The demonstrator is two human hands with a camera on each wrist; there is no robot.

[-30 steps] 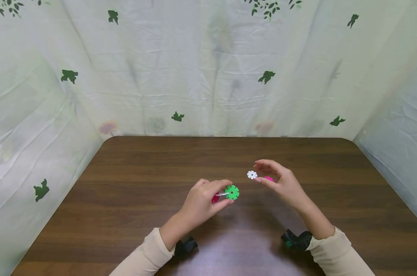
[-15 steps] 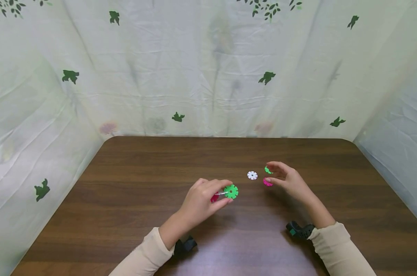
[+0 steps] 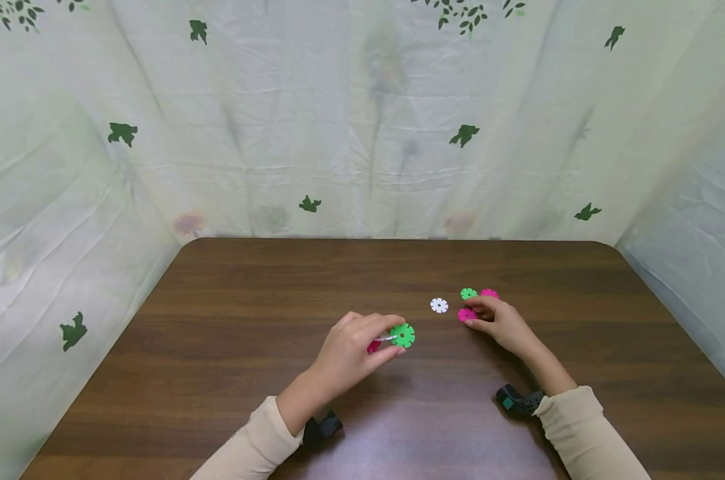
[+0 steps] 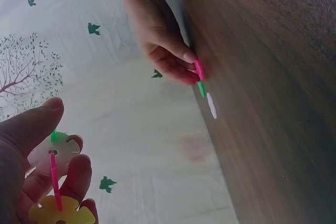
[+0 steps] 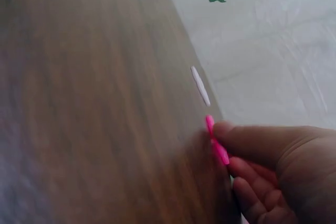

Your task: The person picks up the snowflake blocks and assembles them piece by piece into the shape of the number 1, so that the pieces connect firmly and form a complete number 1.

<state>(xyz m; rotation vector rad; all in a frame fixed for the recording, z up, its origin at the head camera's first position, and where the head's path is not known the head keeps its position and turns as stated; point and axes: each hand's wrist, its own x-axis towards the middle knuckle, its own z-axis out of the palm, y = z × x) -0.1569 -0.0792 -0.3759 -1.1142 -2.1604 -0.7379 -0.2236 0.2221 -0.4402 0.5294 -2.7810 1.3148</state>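
My left hand (image 3: 353,343) holds up a small assembly of notched plastic discs, pinched between thumb and fingers. Its green disc (image 3: 403,335) faces out in the head view; the left wrist view adds a white disc (image 4: 65,156), a pink disc (image 4: 55,182) and a yellow disc (image 4: 73,214) slotted together. Over to the right, my right hand (image 3: 509,327) pinches the edge of a loose pink disc (image 3: 465,315) at the tabletop. In the right wrist view the thumb presses against this pink disc (image 5: 219,151), and the other fingers curl behind it.
Close to the right hand lie a white disc (image 3: 439,305), a green disc (image 3: 468,293) and a second pink disc (image 3: 489,293), partly covered by the hand. All rest on the brown wooden table (image 3: 278,280). A pale printed curtain (image 3: 350,133) hangs behind it.
The right hand has moved right and down from beside the white disc to the near pink disc. The green and far pink discs have come into view. My left hand stays nearly still.
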